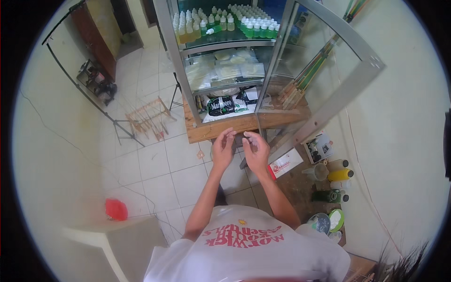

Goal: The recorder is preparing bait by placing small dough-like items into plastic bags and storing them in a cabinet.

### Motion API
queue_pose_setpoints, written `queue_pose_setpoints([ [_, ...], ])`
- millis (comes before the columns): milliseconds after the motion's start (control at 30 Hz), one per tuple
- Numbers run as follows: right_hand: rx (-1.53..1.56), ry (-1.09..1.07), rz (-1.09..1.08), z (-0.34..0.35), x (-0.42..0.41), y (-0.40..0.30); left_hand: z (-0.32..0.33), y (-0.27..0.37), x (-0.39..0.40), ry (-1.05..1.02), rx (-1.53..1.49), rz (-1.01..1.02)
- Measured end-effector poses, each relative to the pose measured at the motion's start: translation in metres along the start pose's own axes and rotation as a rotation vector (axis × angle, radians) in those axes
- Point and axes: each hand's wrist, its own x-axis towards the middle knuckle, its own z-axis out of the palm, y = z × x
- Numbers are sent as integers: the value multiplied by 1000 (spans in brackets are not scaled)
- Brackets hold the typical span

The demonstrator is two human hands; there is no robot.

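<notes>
My left hand [223,148] and my right hand [256,149] are raised in front of my chest, a small gap between their fingertips. Fingers curl loosely on both, and I see nothing held in either. Just beyond them is the front edge of a wooden table [225,131] carrying a glass display cabinet [193,49] with a metal frame. Its glass door [317,84] stands swung out to the right. Small dropper bottles [255,31] with white caps, holding green or yellowish liquid, crowd the top shelf. Flat clear packets [228,70] lie on the middle shelf, and black-and-white packs [222,105] at the bottom.
To my right, a low wooden surface [294,192] bears a white-and-red box [286,163], a plastic jug [319,171], several bottles [339,175] and a green-rimmed tub [336,220]. Sticks [306,75] lean behind the door. A wooden rack [149,116] and tripod stands [128,132] occupy the tiled floor leftward.
</notes>
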Motion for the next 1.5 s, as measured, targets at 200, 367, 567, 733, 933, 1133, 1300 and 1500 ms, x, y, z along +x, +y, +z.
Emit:
queue_pose_setpoints([
  [200,127,309,-174,-79,-42,-20,51,15,-52,-74,-41,-8],
  [367,228,434,-144,-103,-22,-11,76,29,-61,-175,49,60],
  [567,354,167,70,-96,-17,-14,93,46,-57,-184,52,117],
  [733,384,184,65,-67,-22,-10,75,54,-57,-109,34,114],
  [933,358,78,6,-17,-4,-8,28,54,-32,-30,36,155],
  [1133,348,-20,-33,52,30,-10,-22,64,4,71,83,220],
  [1300,367,-74,-54,102,61,-2,-55,67,40,144,61,191],
  [1500,282,-68,-9,134,82,-1,-83,63,69,149,146,208],
])
